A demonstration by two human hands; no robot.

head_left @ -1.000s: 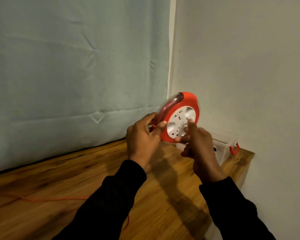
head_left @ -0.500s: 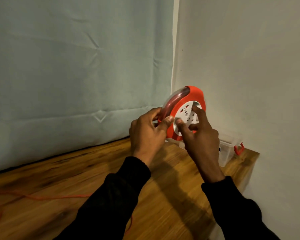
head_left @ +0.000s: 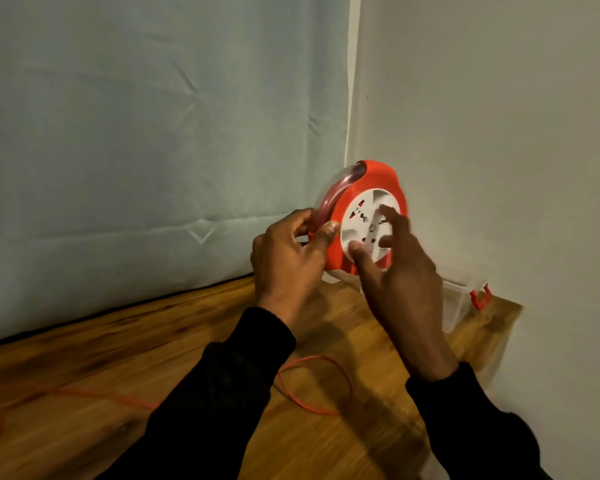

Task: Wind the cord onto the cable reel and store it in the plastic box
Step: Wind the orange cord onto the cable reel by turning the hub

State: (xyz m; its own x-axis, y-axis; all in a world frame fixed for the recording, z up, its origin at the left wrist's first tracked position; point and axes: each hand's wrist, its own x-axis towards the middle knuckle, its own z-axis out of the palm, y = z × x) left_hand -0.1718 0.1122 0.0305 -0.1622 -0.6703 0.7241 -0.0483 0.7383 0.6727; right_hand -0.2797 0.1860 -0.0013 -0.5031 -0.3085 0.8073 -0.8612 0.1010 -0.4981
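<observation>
An orange cable reel [head_left: 364, 192] with a white socket disc and a clear rim is held upright above the wooden table [head_left: 194, 344]. My left hand [head_left: 284, 258] grips the reel's left edge, thumb on the orange face. My right hand [head_left: 399, 268] rests its spread fingers and thumb on the white disc. The thin orange cord [head_left: 312, 386] loops on the table below my arms and trails off to the left. A clear plastic box [head_left: 454, 306] with an orange latch stands behind my right hand in the corner, partly hidden.
A pale blue-grey cloth backdrop [head_left: 153, 133] hangs behind the table. A white wall [head_left: 499, 150] closes off the right side. The table's right end stops just past the box.
My right hand's fingers have shifted round on the white disc. A loop of cord now lies on the table under my arms. The view has tilted down slightly.
</observation>
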